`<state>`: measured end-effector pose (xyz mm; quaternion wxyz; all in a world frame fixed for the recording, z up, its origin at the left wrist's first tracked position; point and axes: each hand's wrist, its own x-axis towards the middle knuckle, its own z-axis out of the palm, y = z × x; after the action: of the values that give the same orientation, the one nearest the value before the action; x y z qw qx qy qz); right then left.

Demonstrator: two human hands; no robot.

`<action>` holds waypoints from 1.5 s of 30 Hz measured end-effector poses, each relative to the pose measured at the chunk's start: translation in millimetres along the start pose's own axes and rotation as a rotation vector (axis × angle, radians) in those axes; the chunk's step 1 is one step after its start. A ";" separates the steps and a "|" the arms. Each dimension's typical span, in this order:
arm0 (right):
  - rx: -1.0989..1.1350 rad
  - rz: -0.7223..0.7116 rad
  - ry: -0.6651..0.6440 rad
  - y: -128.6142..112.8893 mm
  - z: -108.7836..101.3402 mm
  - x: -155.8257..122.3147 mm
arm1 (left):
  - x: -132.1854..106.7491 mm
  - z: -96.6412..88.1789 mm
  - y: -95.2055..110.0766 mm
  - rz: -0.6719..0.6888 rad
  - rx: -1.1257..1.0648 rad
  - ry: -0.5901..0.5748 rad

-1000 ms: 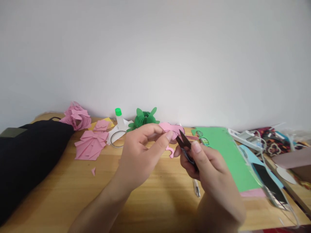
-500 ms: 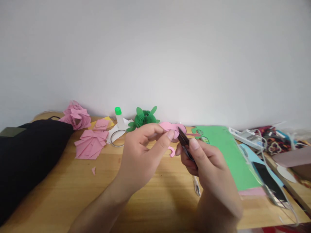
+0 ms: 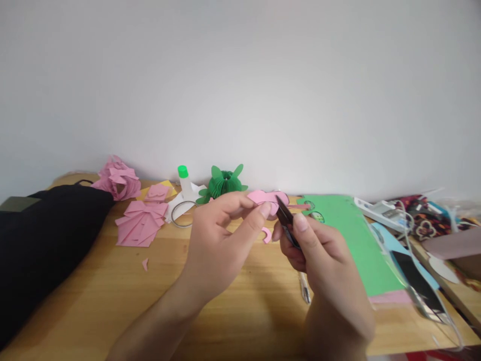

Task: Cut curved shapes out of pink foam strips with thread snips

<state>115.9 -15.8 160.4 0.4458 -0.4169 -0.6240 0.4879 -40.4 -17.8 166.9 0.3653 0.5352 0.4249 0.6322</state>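
Between the thumb and fingers of my left hand (image 3: pixel 221 235) is a piece of pink paper (image 3: pixel 259 196) with rounded edges. My right hand (image 3: pixel 319 250) is closed around a small pair of dark scissors (image 3: pixel 286 215), partly hidden by the fingers. The blades point up and left and meet the right part of the pink paper. Below the paper, a curved pink scrap (image 3: pixel 266 235) lies on the table. A pen (image 3: pixel 304 289) lies under my right hand, partly covered by it.
A green paper figure (image 3: pixel 222 184), a glue stick (image 3: pixel 183 179) and a tape roll (image 3: pixel 183 214) stand along the back. Folded pink papers (image 3: pixel 141 225) and a black bag (image 3: pixel 45 240) are left. Green sheet (image 3: pixel 361 245), phone (image 3: pixel 417 283) and power strip (image 3: pixel 383 213) lie right.
Hardly anything differs. Both hands keep their places, and the pink paper and scissors have shifted only very slightly.
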 end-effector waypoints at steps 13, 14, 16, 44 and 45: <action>-0.035 -0.020 -0.008 -2.3 0.9 -0.9 | 1.5 -1.6 -0.4 -0.007 -0.041 -0.012; -0.037 -0.019 -0.010 -1.9 0.4 -1.4 | 1.5 -1.6 -0.5 -0.010 -0.042 -0.014; -0.043 -0.016 -0.009 -1.2 -0.6 -2.0 | 1.2 -1.6 -0.7 -0.016 -0.044 -0.019; -0.121 -0.031 -0.043 -4.1 -3.7 -1.4 | 1.7 -3.6 0.4 -0.063 -0.060 -0.051; -0.117 -0.027 -0.045 -3.9 -3.9 -1.2 | 1.7 -3.5 0.6 -0.060 -0.060 -0.051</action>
<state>119.6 -16.8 164.5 0.4130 -0.4227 -0.6670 0.4537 -44.1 -17.0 167.8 0.4106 0.5269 0.4123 0.6195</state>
